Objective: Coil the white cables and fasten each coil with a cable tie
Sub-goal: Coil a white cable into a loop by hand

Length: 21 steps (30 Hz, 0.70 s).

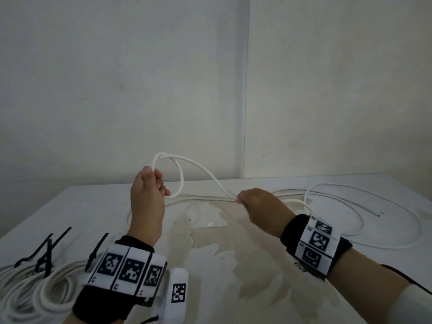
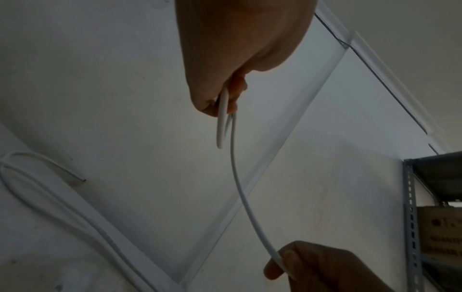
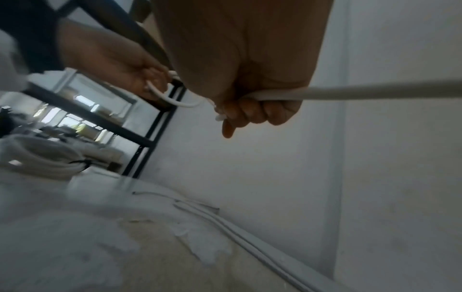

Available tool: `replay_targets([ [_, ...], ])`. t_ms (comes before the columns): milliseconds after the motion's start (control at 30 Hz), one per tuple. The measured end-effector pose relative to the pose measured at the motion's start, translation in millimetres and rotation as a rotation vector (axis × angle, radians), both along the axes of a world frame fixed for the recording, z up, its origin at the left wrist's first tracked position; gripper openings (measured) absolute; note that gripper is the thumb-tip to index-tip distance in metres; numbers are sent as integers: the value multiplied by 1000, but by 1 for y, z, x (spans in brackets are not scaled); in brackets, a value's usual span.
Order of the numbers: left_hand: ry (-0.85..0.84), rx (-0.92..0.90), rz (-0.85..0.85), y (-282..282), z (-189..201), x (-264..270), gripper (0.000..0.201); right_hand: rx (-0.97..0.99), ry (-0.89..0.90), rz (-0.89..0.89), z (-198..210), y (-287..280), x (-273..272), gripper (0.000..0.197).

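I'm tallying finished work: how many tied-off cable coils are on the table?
2, both at the table's near-left corner: one coil at the edge, another beside the left wrist. More may lie outside the frame.

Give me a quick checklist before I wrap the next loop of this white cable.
1. Left hand grips the first loop: ok.
2. Right hand holds the feeding cable: ok.
3. Slack on the table free of knots: cannot tell.
4. Far cable end lying loose: ok.
5. Spare black cable ties within reach: ok.
6. Finished coils out of the way: ok.
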<state>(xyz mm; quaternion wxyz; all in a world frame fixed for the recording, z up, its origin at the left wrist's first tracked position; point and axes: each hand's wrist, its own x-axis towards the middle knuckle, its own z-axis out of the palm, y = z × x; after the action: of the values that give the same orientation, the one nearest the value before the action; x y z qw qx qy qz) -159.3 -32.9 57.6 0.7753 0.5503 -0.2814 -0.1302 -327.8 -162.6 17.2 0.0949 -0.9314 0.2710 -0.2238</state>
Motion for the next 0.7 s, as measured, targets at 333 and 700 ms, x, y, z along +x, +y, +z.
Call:
replay_targets([
  [333, -250, 177, -72, -9, -16, -24, 36, -617, 46, 391, 5, 32, 17, 34],
  [700, -335, 413, -417, -4, -22, -48, 39, -107, -300, 363, 28, 42, 10, 28],
])
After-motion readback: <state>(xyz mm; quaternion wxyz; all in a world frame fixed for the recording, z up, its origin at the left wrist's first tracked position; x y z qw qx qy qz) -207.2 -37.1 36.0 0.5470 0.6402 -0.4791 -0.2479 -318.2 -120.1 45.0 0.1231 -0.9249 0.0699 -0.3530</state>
